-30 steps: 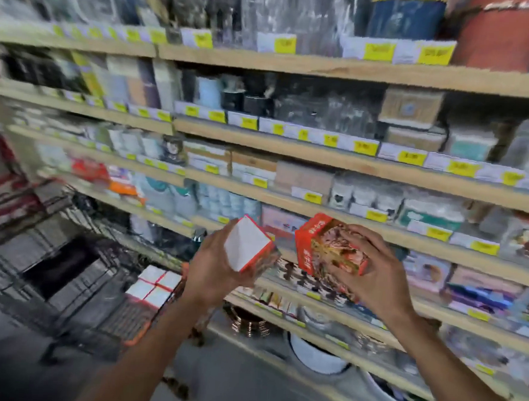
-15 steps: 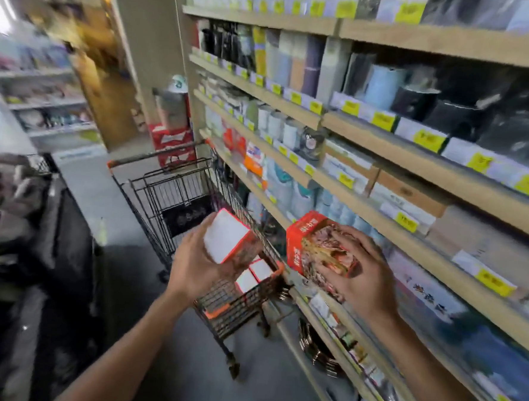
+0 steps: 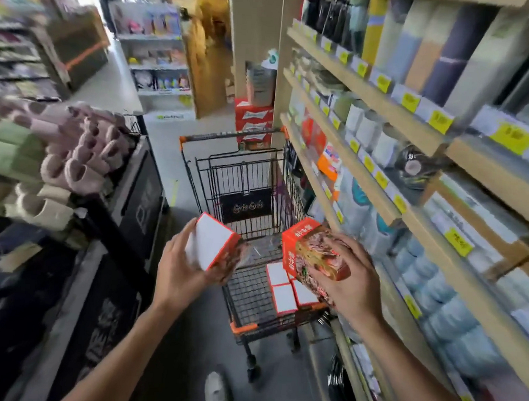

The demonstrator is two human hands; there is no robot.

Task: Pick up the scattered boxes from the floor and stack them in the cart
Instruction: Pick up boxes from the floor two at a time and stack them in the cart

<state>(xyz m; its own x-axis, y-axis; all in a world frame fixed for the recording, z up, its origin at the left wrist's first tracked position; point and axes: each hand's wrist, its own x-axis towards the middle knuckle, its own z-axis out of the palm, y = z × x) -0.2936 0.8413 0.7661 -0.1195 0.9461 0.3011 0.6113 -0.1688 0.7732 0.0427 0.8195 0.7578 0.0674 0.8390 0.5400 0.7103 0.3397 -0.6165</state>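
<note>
Left hand: the left hand [image 3: 185,266] holds a box [image 3: 212,243] from below and the side, fingers curled round it, its white face with orange rim turned up and tilted.
Right hand: the right hand [image 3: 344,275] clamps a second box [image 3: 308,249] from above, fingers spread over its printed food picture, red end pointing up and away.
Where the two boxes are: both are in the air over the near end of the cart, apart from each other, the left one near the cart's left rim, the right one over the right side.
Cart: the black wire cart [image 3: 252,181] with orange corners stands in the aisle, close beside the shelves on the right.
Stack in cart: more boxes [image 3: 285,290] lie flat, white faces up, touching one another in the near right corner of the basket.
Shelves: wooden shelves [image 3: 381,195] with yellow price tags run along the right, packed with goods.
Left side: a display of pink slippers [image 3: 83,158] stands above a dark bin.
Floor: a shoe [image 3: 217,392] shows at the bottom edge, behind the cart.
</note>
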